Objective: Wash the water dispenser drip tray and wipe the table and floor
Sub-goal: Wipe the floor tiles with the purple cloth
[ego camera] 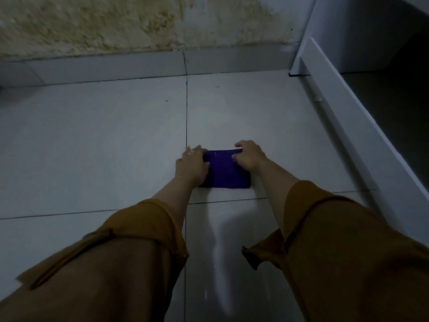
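Note:
A folded dark blue cloth (224, 170) lies flat on the pale tiled floor (104, 140) in front of me. My left hand (191, 165) presses on its left edge with the fingers laid over the cloth. My right hand (249, 155) rests on its upper right corner, fingers bent down onto the fabric. Both arms reach forward in rolled-up brown sleeves. A wet streak (220, 252) runs along the floor from the cloth back toward me. The drip tray is not in view.
A white furniture frame (343, 108) runs diagonally along the right side, its leg (299, 61) standing near the wall. A stained, peeling wall (116, 24) with a tiled skirting (111, 68) closes off the far side. Open floor lies to the left.

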